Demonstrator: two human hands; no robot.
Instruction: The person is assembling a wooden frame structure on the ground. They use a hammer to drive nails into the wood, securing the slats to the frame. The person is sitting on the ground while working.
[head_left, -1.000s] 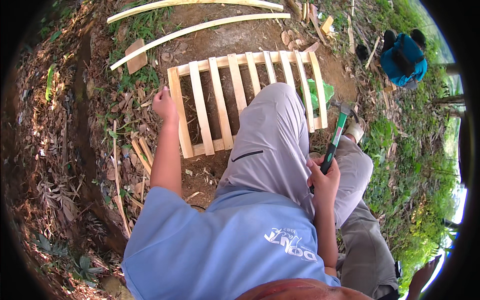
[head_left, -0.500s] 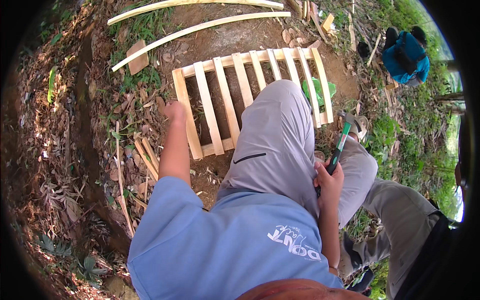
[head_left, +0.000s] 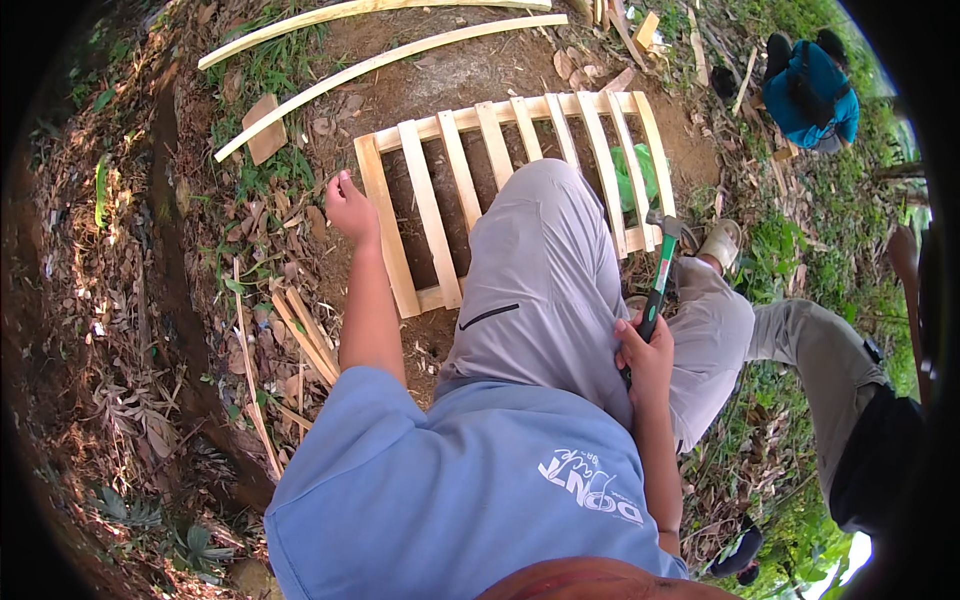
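A slatted wooden frame (head_left: 430, 215) lies flat on bare soil in front of me, and my bent knee in grey trousers (head_left: 540, 260) covers its middle. My left hand (head_left: 350, 205) hovers with curled fingers right beside the frame's left rail. I cannot tell whether anything small is in it. My right hand (head_left: 645, 355) grips the green and black handle of a hammer (head_left: 660, 285) by my right thigh. The hammer's head points up, near the frame's right end.
Two long curved wooden strips (head_left: 380, 62) and a small wood block (head_left: 265, 128) lie beyond the frame. A green bag (head_left: 635, 170) shows under the slats. A blue backpack (head_left: 810, 90) sits at the top right. Another person's trousered leg (head_left: 820, 350) stretches in from the right. Short sticks (head_left: 300, 335) lie among dry leaves.
My left hand has closed its fingers and stayed by the left rail. The other person's leg has come further into view on the right. The hammer has barely moved.
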